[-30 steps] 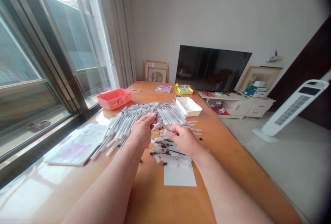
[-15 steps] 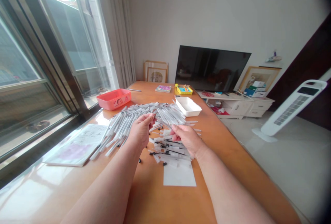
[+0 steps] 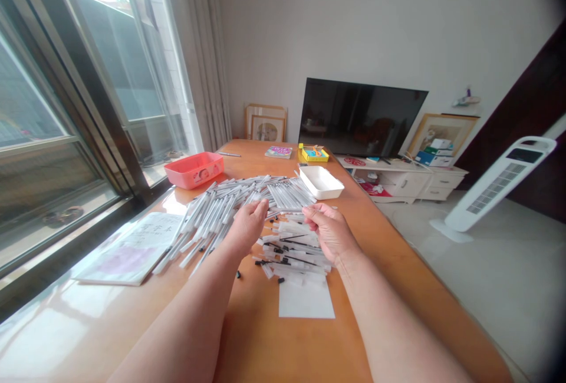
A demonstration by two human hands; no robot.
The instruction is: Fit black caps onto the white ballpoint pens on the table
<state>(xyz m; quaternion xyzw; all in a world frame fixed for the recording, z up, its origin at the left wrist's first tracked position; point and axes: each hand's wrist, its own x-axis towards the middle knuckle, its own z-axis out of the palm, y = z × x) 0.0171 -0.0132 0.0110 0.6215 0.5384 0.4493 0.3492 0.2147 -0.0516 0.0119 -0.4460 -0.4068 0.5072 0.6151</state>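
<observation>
A thin white pen (image 3: 286, 211) is held level between the two hands above the table (image 3: 398, 265): its left end is pinched in the fingertips of the left hand (image 3: 247, 227), its right end in the curled fingers of the right hand (image 3: 329, 231), and both hands are closed about it. The pen is raised just over a heap of pens (image 3: 230, 203) fanned across the table, with loose pen parts (image 3: 292, 250) (white tubes, black refills and small black caps) scattered beneath the right hand. A white sheet (image 3: 306, 301) lies just nearer than those parts. Beyond the heap a white tray (image 3: 321, 182) is set to the right and a pink tray (image 3: 194, 169) to the left. A booklet (image 3: 132, 247) lies near the window.
</observation>
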